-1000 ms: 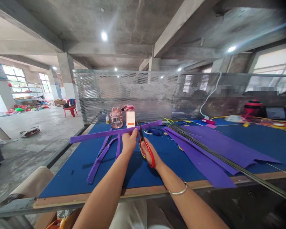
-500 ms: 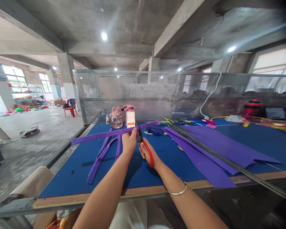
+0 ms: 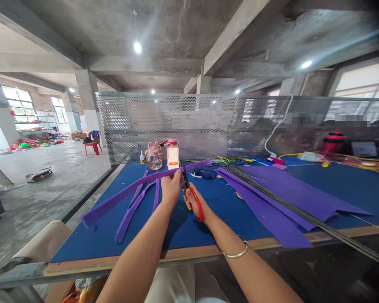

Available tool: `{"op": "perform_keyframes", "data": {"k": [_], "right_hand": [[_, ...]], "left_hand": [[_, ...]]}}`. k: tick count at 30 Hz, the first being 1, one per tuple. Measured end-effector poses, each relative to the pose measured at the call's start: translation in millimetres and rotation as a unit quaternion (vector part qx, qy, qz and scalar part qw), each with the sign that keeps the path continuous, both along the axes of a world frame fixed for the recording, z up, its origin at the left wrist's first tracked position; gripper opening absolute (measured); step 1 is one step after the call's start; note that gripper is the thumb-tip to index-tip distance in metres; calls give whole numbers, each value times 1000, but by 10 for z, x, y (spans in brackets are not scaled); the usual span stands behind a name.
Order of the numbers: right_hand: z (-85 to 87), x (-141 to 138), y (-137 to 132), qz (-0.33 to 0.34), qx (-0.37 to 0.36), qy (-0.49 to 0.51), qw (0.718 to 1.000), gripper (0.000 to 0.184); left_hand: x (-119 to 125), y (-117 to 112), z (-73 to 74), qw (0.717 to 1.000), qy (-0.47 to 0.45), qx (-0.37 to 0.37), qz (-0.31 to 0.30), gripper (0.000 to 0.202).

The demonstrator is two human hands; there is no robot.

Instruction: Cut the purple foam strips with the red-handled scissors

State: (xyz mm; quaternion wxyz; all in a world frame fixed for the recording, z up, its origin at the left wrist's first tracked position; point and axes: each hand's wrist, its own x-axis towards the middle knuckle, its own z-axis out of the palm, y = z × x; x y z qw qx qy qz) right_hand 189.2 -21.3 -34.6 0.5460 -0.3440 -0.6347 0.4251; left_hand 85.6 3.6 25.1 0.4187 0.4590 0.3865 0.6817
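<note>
My left hand (image 3: 172, 184) pinches a long purple strip (image 3: 120, 194) between thumb and fingers. The strip runs from the left, where its end droops toward the table, to a short free part on the right. In my right hand (image 3: 194, 201) are scissors (image 3: 199, 207) with red handles, their dark blades upright beside my left fingertips and across the strip. Whether the blades are parted is hard to make out. More purple strips (image 3: 125, 225) lie on the blue table top (image 3: 91, 244) under the held one.
To the right lie purple sheets (image 3: 284, 233) with a bundle of thin grey rods (image 3: 306, 215) across them. A pink bottle (image 3: 154, 158) and a lit phone (image 3: 173, 157) stand at the back, before a perforated metal screen (image 3: 189, 122). A dark blue object (image 3: 206, 173) lies beyond the scissors.
The left end of the purple strip has sagged lower and further left. Both hands and the scissors have stayed nearly in place.
</note>
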Motion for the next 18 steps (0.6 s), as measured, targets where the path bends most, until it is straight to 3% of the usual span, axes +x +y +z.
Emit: {"op": "perform_keyframes", "data": {"k": [9, 18], "right_hand": [[21, -2, -13, 12, 0, 7, 1000, 69], [37, -18, -21, -8, -6, 17, 1000, 66]], "left_hand": [[-2, 14, -14, 999, -32, 12, 9, 28], [6, 30, -46, 1000, 7, 14, 3, 32]]}}
